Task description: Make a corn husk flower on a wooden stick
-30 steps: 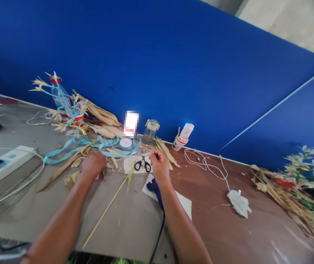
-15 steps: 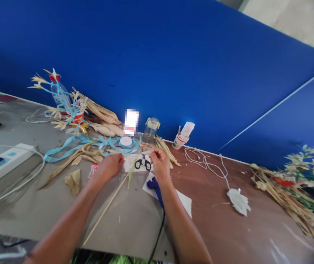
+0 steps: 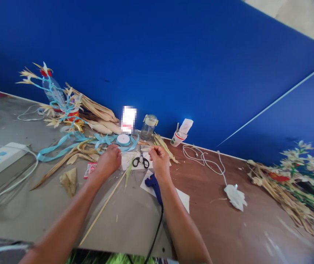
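My left hand (image 3: pixel 108 160) is closed, knuckles up, resting on dried husk strips beside a white paper sheet (image 3: pixel 127 160); what its fingers hold is hidden. My right hand (image 3: pixel 159 160) is pinched on a thin pale husk strip (image 3: pixel 146 145) running left from its fingertips. Black-handled scissors (image 3: pixel 141 161) lie between the two hands. A long thin wooden stick (image 3: pixel 104 206) runs diagonally below my left hand. A blue glue gun (image 3: pixel 153 183) lies on paper under my right wrist.
A light-blue ribbon roll (image 3: pixel 123 139) and loose ribbon (image 3: pixel 60 144), a husk pile (image 3: pixel 99 112), a glass jar (image 3: pixel 147 127), a paper cup (image 3: pixel 178 138), a white cable (image 3: pixel 209 161), a power strip (image 3: pixel 0 156) at left, dried flowers (image 3: pixel 296 176) at right. A blue partition stands behind.
My left hand moved right from the ribbon and husk pile to the paper by the scissors. My right hand stayed in place, still pinched. The view shifted slightly.
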A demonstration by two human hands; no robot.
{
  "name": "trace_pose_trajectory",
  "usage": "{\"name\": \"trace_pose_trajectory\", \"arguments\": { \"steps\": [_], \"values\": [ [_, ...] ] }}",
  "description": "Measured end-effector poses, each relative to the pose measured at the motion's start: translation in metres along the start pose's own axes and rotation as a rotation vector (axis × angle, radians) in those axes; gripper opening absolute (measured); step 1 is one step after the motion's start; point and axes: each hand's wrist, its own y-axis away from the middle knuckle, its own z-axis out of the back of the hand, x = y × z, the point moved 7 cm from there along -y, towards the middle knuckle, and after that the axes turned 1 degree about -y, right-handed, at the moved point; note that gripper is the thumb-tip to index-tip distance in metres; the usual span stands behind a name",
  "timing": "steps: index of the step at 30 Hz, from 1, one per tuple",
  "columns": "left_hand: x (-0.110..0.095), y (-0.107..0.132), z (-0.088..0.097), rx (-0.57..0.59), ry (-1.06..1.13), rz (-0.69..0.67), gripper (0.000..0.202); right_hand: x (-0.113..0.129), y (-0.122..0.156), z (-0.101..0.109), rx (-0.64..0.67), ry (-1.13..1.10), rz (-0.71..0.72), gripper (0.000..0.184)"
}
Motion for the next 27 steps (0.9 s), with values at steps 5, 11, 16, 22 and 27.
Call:
{"name": "trace_pose_trajectory", "arguments": {
  "steps": [5, 11, 16, 22, 27],
  "values": [
    [0.0, 0.001, 0.001, 0.018, 0.109, -0.036, 0.034, -0.001, 0.0, 0.001, -0.006, 0.008, -0.003, 0.016],
    [-0.002, 0.004, -0.008, 0.07, 0.084, 0.01, 0.034, -0.002, 0.0, 0.0, 0.0, 0.011, 0.009, 0.018],
    [-0.006, 0.003, -0.014, 0.121, 0.074, 0.005, 0.034, 0.002, -0.002, 0.004, -0.029, 0.017, 0.031, 0.018],
    [-0.005, 0.001, -0.021, 0.143, 0.062, 0.021, 0.029, 0.007, -0.002, 0.009, -0.062, 0.03, 0.019, 0.018],
    [-0.003, 0.003, -0.023, 0.171, 0.008, -0.025, 0.028, 0.007, -0.004, 0.012, -0.074, 0.026, 0.017, 0.018]
  ]
}}
